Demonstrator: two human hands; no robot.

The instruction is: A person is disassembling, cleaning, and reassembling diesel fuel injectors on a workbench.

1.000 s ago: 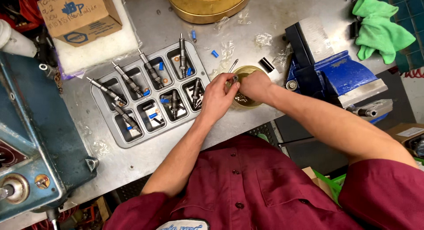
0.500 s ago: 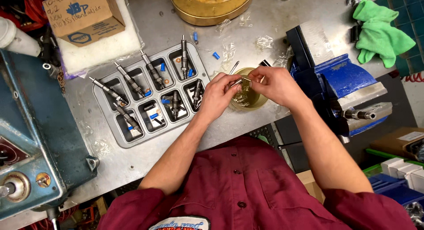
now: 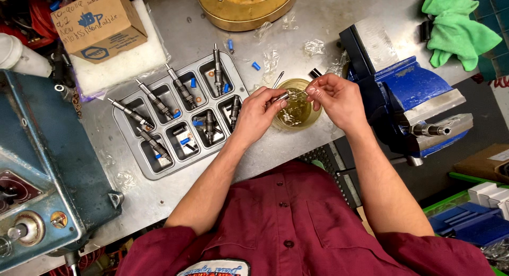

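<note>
My left hand [image 3: 260, 112] grips a slim metal injector [image 3: 281, 97] by its body, held above a small round bowl [image 3: 313, 116] of yellowish liquid. My right hand [image 3: 335, 95] pinches the injector's tip, where a bit of clear plastic wrap clings. To the left lies a grey muffin tray [image 3: 139, 160] whose cups hold several more injectors [image 3: 180, 88] and small blue caps. Both hands are together over the bowl, at the front of the metal bench.
A blue bench vise [image 3: 408, 95] stands right of the bowl. A round gold tin [image 3: 244, 16] sits at the back, a cardboard box [image 3: 101, 27] on white foam at back left, a blue machine [image 3: 37, 164] at left, a green rag [image 3: 458, 29] at back right. Plastic scraps litter the bench.
Both hands have lifted from inside the bowl and drawn slightly apart; the injector is now held up between them, and the right hand has come to its tip.
</note>
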